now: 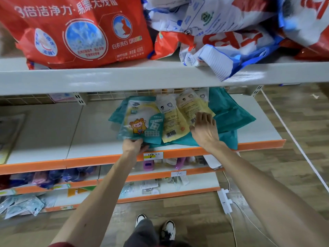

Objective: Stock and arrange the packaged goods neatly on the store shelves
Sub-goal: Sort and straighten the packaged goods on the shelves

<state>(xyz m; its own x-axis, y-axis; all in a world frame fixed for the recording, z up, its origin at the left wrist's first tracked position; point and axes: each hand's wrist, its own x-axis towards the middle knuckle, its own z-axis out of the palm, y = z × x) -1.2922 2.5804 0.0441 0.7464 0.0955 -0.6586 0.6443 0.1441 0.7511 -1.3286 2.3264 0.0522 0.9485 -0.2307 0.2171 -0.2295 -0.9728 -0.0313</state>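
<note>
A store rack's white middle shelf (pixel 44 132), edged in orange, carries the goods being arranged. On the grey upper shelf (pixel 124 77) above it, a bulging red detergent bag (pixel 78 32) slumps beside crumpled white-and-blue bags (pixel 222 32), one of them sagging over the lip.

On the middle shelf, soft teal bundles (pixel 229 111) lie in a loose heap, and a fan of flat packets overlaps on top of them. The bundles look like thin film around something pliable, likely light and easily creased.

The left hand (pixel 133 146) pinches the near bottom edge of the teal cartoon packet (pixel 140 122), its fingers curled on the seam. That glossy pouch (probably slick to the touch) seems floppy enough to bend if lifted by one corner, so a hold along the sealed edge, or a flat slide, would suit it better.

The right hand (pixel 204 129) lies palm-down on the yellow packets (pixel 175 122), its fingers straight and slightly apart, pressing rather than gripping. These thin, barcode-printed sleeves appear nearly weightless and liable to skate over one another.

A small handwritten price label (pixel 153 155) sits on the orange strip just below.
</note>
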